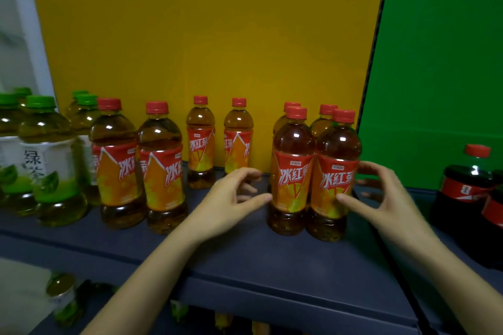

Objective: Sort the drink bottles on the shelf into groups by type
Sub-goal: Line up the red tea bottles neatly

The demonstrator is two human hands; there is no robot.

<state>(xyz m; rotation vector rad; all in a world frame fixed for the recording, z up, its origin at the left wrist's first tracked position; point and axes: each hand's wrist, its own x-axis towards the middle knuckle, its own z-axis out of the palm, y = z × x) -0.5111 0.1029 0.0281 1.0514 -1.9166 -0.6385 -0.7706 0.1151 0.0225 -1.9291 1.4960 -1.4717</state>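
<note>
Left hand [231,196] and right hand [381,193] both curled open, cupping either side of a tight cluster of plastic iced tea bottles [315,171], thumbs touching glossy orange labels, nothing gripped. Standing on the matte dark shelf [272,258]. Rounded green tea bottles [49,160] far left, dark cola bottles [468,187] right.

A dark blue-grey shelf [245,261] runs across the lower half of the frame, its front edge slanting down toward the lower right. At the far left stand green tea bottles [51,160] with green caps. Next to them, left of centre, stand two iced black tea bottles [141,166] at the front and two more [217,141] farther back. Right of centre a tight cluster of four iced black tea bottles [313,171] stands together. At the right edge stand dark cola bottles [468,193] with red caps.
</note>
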